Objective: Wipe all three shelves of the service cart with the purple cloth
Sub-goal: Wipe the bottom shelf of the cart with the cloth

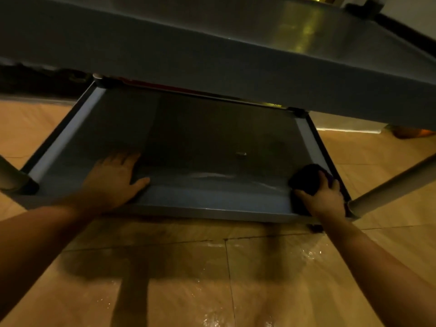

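I look down at the bottom shelf (212, 138) of a steel service cart, a shallow tray with raised rims. A higher shelf (236, 50) hangs over it across the top of the view. My right hand (324, 197) presses the bunched purple cloth (306, 178) into the shelf's near right corner, fingers closed around it. My left hand (113, 180) lies flat on the shelf's near left part, fingers spread, holding nothing. A wet streak (219, 177) shines along the near side of the shelf.
Round cart legs stand at the near left (11, 178) and the near right (389, 187). The floor (212, 279) is tan tile with wet glints near the bottom right. A small bright fleck (241, 154) lies mid-shelf.
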Tool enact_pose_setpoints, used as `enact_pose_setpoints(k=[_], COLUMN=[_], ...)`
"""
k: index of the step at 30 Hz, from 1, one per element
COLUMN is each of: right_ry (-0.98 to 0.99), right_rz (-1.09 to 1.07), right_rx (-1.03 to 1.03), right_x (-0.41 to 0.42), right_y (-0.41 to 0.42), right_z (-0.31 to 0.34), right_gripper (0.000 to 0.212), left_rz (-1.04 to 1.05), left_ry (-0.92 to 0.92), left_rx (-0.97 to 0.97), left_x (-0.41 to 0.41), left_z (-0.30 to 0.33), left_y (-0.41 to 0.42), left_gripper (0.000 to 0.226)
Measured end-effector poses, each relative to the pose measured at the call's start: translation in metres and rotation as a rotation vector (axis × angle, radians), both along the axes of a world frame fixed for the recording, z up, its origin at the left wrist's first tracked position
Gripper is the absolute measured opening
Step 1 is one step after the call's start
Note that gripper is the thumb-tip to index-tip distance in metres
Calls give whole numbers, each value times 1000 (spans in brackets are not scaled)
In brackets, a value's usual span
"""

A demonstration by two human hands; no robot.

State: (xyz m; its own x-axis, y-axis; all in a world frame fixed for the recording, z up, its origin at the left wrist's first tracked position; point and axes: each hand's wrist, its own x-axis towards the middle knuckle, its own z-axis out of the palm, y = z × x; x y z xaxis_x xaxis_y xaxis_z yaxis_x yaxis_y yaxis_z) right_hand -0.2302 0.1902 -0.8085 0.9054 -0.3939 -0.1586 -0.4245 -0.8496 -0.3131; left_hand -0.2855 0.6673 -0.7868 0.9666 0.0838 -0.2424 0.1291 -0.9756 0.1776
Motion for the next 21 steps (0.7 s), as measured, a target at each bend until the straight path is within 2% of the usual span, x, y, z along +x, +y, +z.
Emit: enact_pose_setpoints(k=[3, 6, 9, 12, 14, 17, 19, 21], right_ry=[-135, -192, -214, -275, -314, -224, -228, -303], right_rz=[-38, -115, -67, 75, 277, 602, 671, 613], right_rx=[-12, 58, 112, 226, 303, 363, 339, 302], right_x=[5, 37, 65, 74, 65, 48, 58, 79], right_y=[7, 28, 72, 153, 223, 317, 330, 308], right_z=[-25, -30, -30, -37, -40, -40, -35, -27], right_gripper=[80, 67, 64, 61, 59, 60, 58, 57], left_rz=[-19, 50, 116, 117, 108, 76, 65, 114], left_ry=[44, 78, 84, 91, 106, 125, 95, 53], left_rx=[99, 79, 52, 66, 58, -47, -91, 16], left_x=[4, 7, 4, 4, 8, 8, 7, -5], left_z=[-19, -35, -52, -58, -57, -44, -33, -30], left_y=[10, 18, 17, 18, 16, 32, 57, 85], left_gripper=[90, 98, 110, 113, 111, 99, 94, 95])
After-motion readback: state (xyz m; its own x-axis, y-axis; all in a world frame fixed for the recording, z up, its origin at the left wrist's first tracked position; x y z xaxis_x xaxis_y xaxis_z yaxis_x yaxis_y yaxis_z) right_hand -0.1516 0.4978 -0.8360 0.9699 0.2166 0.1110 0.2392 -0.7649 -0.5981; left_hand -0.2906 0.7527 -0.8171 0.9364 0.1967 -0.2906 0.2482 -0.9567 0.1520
